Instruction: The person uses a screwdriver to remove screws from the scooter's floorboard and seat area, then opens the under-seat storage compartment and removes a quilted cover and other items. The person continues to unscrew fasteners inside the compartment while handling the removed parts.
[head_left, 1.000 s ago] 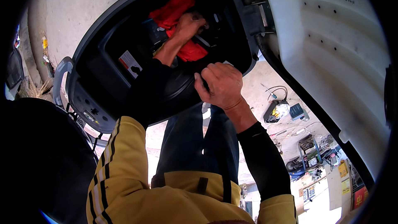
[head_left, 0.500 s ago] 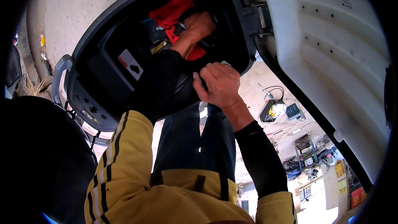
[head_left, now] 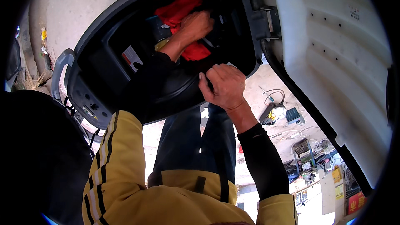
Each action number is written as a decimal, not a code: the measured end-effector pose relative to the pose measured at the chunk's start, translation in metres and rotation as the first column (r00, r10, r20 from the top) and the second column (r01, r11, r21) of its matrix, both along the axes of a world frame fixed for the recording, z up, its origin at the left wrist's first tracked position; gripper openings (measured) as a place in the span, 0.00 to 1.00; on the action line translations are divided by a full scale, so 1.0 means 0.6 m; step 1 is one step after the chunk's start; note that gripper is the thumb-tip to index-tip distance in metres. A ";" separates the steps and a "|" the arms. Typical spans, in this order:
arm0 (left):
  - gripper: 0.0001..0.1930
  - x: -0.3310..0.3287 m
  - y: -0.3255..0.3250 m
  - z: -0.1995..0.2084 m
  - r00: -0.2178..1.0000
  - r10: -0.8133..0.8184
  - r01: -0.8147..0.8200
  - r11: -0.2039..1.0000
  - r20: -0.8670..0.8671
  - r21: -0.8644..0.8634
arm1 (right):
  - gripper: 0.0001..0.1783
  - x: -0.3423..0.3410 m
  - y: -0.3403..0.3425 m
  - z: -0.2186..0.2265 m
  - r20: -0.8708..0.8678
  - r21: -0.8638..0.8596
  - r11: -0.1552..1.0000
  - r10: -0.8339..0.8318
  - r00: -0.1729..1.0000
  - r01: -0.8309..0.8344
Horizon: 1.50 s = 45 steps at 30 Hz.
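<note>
A scooter's black under-seat storage bin lies open in front of me. My left hand reaches deep into it, above a red cloth that spreads on both sides of the wrist. Its fingers are curled down, and the tips are hidden in shadow, so I cannot make out what they hold. Close to the wrist are a yellowish item and a dark box-like item. My right hand is closed over the bin's near right rim, thumb along the edge.
The raised seat, its pale underside facing me, stands on the right by its hinge. Beyond the bin's right side, a black tool bag, a dark teal box and cables lie on the ground. A grab handle juts out at left.
My left hand has shifted slightly left and up within the bin, and its forearm has moved left. My right hand stays on the rim. The view has shifted a little.
</note>
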<state>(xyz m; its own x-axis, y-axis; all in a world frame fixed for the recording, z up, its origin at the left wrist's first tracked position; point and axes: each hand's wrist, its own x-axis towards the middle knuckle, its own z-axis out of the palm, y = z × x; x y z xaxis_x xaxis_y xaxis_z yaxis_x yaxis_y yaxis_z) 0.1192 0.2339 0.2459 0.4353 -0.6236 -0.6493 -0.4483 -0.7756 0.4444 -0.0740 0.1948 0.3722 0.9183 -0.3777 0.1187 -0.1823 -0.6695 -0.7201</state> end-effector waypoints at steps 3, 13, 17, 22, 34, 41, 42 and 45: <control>0.23 -0.008 -0.034 -0.020 0.991 -0.127 0.131 0.979 -0.034 0.153 | 0.18 0.002 0.002 0.000 0.007 -0.007 1.000 0.001 1.000 -0.001; 0.18 0.000 0.043 -0.021 0.992 -0.065 0.090 0.966 0.109 -0.244 | 0.19 -0.006 0.007 -0.007 -0.013 -0.009 1.000 0.012 1.000 -0.012; 0.15 -0.036 0.093 -0.029 0.952 -0.172 0.207 0.971 0.254 -0.118 | 0.18 -0.008 0.004 -0.005 0.011 -0.029 0.999 0.040 0.999 -0.040; 0.12 -0.055 0.113 -0.053 0.926 -0.104 0.193 0.957 0.363 -0.217 | 0.16 -0.023 -0.005 0.006 0.206 -0.065 0.998 0.039 0.978 -0.026; 0.15 -0.108 0.092 -0.014 0.967 0.128 -0.182 0.951 -0.219 -0.249 | 0.16 -0.005 -0.023 -0.027 0.203 0.010 1.000 -0.026 0.979 0.024; 0.16 -0.106 0.118 0.159 0.603 0.435 -0.625 0.778 -0.669 -0.057 | 0.17 -0.001 -0.032 0.014 -0.107 0.167 0.983 -0.058 0.993 0.076; 0.15 -0.115 0.129 0.191 0.551 0.439 -0.681 0.728 -0.710 -0.078 | 0.18 -0.001 -0.032 0.026 -0.085 0.296 0.953 -0.044 0.995 0.068; 0.09 -0.137 0.148 0.290 0.392 0.476 -0.810 0.585 -0.787 -0.050 | 0.18 -0.005 -0.021 0.069 0.018 0.388 0.920 0.041 0.999 -0.045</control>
